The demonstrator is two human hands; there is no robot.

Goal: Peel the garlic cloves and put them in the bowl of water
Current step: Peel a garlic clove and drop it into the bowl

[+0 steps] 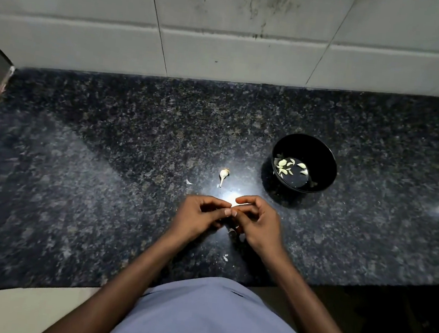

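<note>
My left hand (198, 218) and my right hand (254, 221) meet over the dark granite counter (102, 180), fingertips curled together and pinching a small garlic clove (235, 212) that is mostly hidden between them. A black bowl (323, 156) of water stands to the upper right of my hands, with several peeled cloves (285, 167) floating in it. A leftover garlic stem with a bit of root (223, 174) lies on the counter just beyond my hands.
Bits of white garlic skin lie on the counter: one (189, 182) left of the stem, some (231, 231) under my hands and one (226, 257) nearer my body. A tiled wall (227, 44) rises behind. The counter's front edge runs near my waist.
</note>
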